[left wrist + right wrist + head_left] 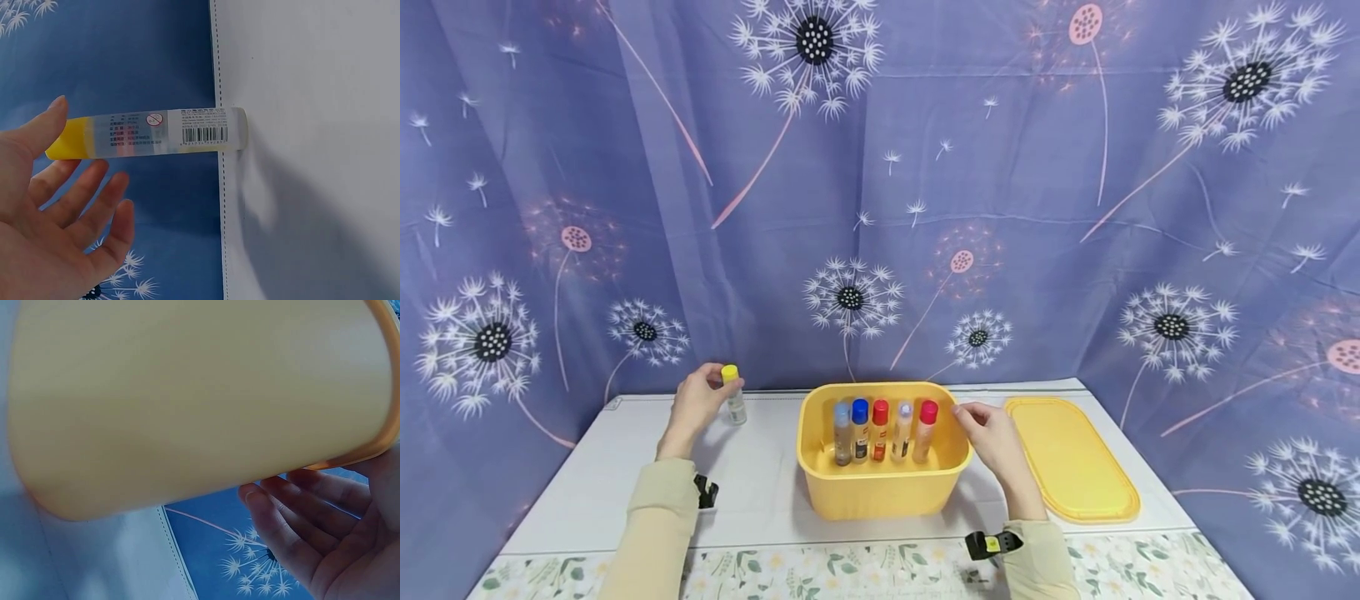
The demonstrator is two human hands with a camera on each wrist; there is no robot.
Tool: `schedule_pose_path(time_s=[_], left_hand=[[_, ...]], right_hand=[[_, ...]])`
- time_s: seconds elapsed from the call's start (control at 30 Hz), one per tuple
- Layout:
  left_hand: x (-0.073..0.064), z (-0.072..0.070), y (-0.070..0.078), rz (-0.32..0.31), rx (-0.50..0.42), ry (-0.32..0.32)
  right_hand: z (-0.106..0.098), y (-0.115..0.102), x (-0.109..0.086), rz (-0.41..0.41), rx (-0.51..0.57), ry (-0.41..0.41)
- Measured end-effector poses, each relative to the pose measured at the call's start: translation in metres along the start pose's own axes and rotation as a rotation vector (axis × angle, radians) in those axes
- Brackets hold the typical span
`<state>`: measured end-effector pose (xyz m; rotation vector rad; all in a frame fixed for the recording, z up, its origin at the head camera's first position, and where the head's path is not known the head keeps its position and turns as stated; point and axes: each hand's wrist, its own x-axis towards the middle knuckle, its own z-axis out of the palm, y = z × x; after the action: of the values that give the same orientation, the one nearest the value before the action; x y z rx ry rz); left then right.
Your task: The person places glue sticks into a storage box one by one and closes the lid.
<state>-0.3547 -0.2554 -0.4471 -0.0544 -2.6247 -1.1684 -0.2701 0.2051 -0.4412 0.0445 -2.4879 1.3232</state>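
Observation:
My left hand (696, 408) pinches the yellow cap of a clear plastic tube (737, 407) between thumb and fingers. In the left wrist view this tube (162, 132) shows a barcode and printed text, and its base is at the white table surface. My right hand (992, 429) holds the right side of a yellow plastic bin (880, 497) at the rim. The right wrist view has the bin's wall (200, 406) filling most of the picture, fingertips against its edge. Inside the bin several similar tubes stand in a row, including a blue-capped tube (860, 429) and a red-capped tube (880, 429).
A yellow lid (1078, 458) lies flat on the white table (760, 508), right of the bin. Floral cloth (850, 575) runs along the front edge. Behind and at both sides hangs a blue-purple curtain (925, 167) with dandelion prints.

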Motion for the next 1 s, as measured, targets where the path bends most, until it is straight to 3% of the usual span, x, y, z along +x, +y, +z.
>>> schedule_pose_path(time_s=[0.2, 0.63, 1.0], left_hand=[[0.0, -0.002, 0.002, -0.012, 0.033, 0.006], [-0.004, -0.008, 0.008, 0.028, 0.116, 0.006], [-0.012, -0.037, 0.034, 0.091, 0.126, 0.022]], right_hand=[[0.0, 0.0, 0.0, 0.003, 0.004, -0.009], [-0.001, 0.002, 0.0, 0.003, 0.006, -0.015], [0.001, 0.004, 0.001, 0.007, 0.036, -0.014]])
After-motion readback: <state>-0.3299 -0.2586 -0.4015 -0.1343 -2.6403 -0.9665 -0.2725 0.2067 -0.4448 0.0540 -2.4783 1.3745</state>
